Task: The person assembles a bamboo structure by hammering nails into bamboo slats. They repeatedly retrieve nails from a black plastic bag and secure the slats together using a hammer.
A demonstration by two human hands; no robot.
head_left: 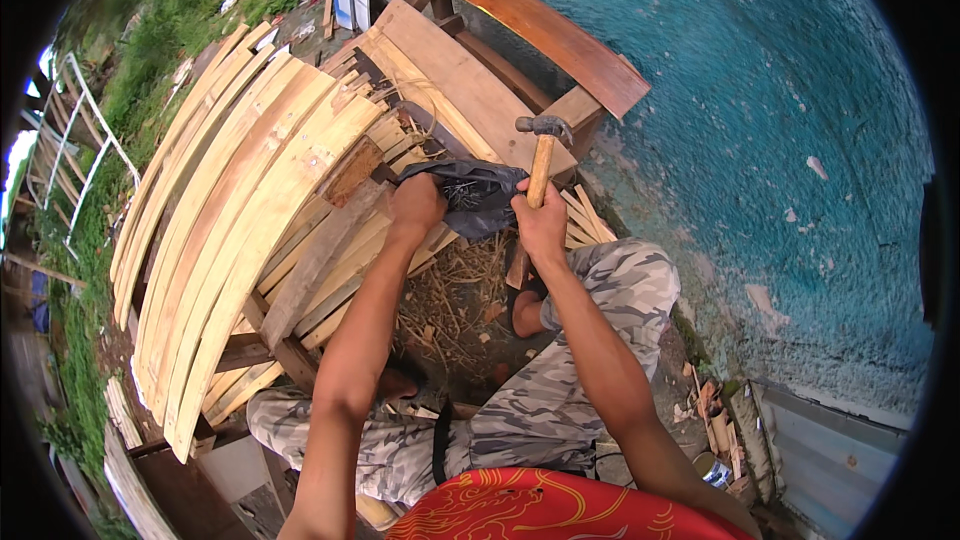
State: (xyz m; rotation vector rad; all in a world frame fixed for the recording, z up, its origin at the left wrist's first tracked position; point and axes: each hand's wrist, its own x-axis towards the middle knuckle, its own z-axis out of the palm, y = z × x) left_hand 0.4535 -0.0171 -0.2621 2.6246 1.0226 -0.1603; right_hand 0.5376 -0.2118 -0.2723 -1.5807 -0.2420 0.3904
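Observation:
A black plastic bag with its mouth spread holds a heap of nails. At its left side my left hand is closed on the bag's rim, fingers partly hidden. My right hand grips a claw hammer by its wooden handle, with the dark metal head pointing up and away from me. That same hand also touches the bag's right edge. Below the bag, a bare foot and my camouflage trousers are in view.
Left of me stands a slatted structure of pale wooden boards. Ahead, a wide plank lies beside a brown wooden bench against the blue wall. Wood shavings cover the ground. A tin can sits among scraps at lower right.

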